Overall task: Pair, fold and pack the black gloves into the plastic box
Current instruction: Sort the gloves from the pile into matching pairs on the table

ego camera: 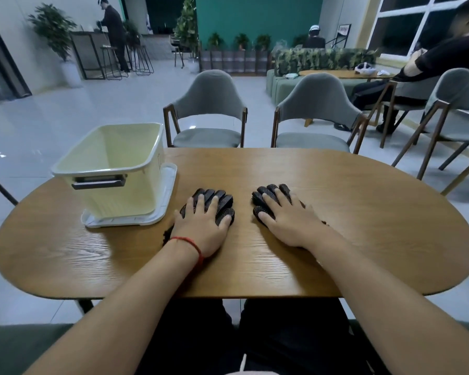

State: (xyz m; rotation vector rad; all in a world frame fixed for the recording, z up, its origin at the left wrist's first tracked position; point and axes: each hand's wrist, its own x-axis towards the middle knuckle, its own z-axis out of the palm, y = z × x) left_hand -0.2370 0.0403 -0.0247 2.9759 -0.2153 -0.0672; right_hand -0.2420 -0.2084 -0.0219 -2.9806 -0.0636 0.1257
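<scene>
Early stage, we judged. Our left hand (201,228) lay flat, fingers spread, pressing on one black glove (221,204); our right hand (287,223) did the same on the other glove (266,196). Neither hand gripped anything, both palms down and open. The two gloves sat apart on the table (336,212), unpaired and unfolded as far as we could see. The plastic box (111,169) stood left of them on its lid (168,182), and it looked empty. Pairing, folding and packing were all left.
</scene>
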